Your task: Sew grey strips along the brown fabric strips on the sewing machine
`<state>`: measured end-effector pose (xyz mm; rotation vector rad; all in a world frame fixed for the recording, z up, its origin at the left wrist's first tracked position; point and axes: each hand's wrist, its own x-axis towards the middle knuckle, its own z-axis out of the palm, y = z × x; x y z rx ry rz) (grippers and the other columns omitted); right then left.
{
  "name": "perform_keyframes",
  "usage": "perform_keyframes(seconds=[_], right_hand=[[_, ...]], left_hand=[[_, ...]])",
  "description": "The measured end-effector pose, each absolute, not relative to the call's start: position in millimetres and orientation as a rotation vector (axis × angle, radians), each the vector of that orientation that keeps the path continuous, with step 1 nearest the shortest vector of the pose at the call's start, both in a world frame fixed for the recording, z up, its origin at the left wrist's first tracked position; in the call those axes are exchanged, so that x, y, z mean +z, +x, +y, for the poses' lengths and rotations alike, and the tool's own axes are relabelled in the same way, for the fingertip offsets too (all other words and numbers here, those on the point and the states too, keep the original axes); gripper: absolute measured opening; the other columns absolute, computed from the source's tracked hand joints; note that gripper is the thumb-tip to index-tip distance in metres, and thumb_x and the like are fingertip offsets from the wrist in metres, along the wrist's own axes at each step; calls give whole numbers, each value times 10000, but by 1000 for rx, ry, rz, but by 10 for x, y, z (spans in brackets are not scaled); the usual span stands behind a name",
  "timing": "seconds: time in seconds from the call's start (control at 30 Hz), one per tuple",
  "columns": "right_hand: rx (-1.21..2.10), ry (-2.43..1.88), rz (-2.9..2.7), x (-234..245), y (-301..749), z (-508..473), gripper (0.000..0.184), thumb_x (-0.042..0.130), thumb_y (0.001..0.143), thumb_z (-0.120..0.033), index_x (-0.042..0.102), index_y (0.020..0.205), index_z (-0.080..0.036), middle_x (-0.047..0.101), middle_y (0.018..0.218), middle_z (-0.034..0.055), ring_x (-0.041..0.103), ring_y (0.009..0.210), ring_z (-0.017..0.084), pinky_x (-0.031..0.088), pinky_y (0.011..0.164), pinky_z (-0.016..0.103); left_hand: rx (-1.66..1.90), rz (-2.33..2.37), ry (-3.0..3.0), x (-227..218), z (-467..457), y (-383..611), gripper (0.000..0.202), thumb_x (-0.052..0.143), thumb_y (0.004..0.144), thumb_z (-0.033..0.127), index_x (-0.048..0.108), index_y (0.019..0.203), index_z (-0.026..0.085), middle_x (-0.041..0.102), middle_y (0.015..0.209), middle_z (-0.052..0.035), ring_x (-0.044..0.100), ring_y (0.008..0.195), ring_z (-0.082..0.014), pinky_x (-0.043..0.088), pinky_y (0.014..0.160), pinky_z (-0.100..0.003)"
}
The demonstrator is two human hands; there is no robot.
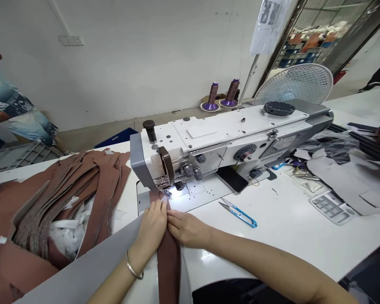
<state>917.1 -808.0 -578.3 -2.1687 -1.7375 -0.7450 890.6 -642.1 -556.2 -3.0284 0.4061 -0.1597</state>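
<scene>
A long brown fabric strip runs from the front edge up under the presser foot of a white sewing machine, whose lamp lights the needle area. My left hand, with a silver bangle on its wrist, has bent fingers pressed together on the strip just before the foot. Right beside it, my right hand pinches the strip's right edge between thumb and fingers. A grey panel lies beneath my left forearm, alongside the strip. My fingertips partly cover the strip near the needle.
Stacked brown fabric pieces lie at left. Blue thread snips rest right of my hands, with a phone near the machine bed. Farther right are a calculator and grey scraps. Thread cones and a fan stand behind.
</scene>
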Motion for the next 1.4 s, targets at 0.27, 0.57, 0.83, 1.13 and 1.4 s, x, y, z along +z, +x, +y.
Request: perform_keyframes(seconds=[0.27, 0.57, 0.83, 1.13, 1.4], right_hand=[[-729, -2166, -1699, -5755, 9228, -8156, 259, 434, 961, -103, 679, 915, -32, 683, 1029, 166, 605, 1094, 259, 465, 1070, 373], [-662, -2171, -1756, -5746, 9305, -8199, 260, 421, 963, -95, 667, 919, -25, 673, 1037, 182, 606, 1090, 272, 448, 1071, 400], [-699, -2156, -1694, -5755, 9293, -8180, 252, 432, 956, -94, 670, 898, -37, 678, 984, 170, 616, 1026, 259, 488, 1016, 399], [-713, -2123, -1662, -5748, 9293, -8177, 244, 441, 952, -84, 672, 892, -30, 678, 939, 151, 614, 993, 256, 499, 997, 393], [-668, -2179, -1681, -5800, 9307, -8164, 274, 399, 976, -99, 663, 946, -32, 680, 986, 153, 606, 1027, 241, 481, 1035, 403]], left_hand=[[-71, 430, -3056, -5600, -6453, 9053, 359, 340, 917, 37, 525, 1205, 144, 566, 1022, -81, 550, 953, -219, 467, 810, -329], [25, 439, -3097, -5527, -6523, 9149, 325, 329, 926, 52, 547, 1154, 130, 561, 1030, -100, 533, 950, -228, 472, 838, -355], [-42, 440, -3084, -5560, -6533, 9133, 310, 318, 927, 39, 545, 1122, 119, 543, 1020, -99, 516, 937, -215, 478, 830, -357], [-38, 348, -3050, -5531, -6602, 9139, 284, 358, 915, 36, 545, 1110, 119, 548, 984, -92, 516, 908, -223, 469, 807, -349], [-52, 349, -3108, -5578, -6595, 9144, 325, 355, 918, 39, 528, 1185, 107, 557, 1010, -97, 516, 947, -219, 471, 839, -360]])
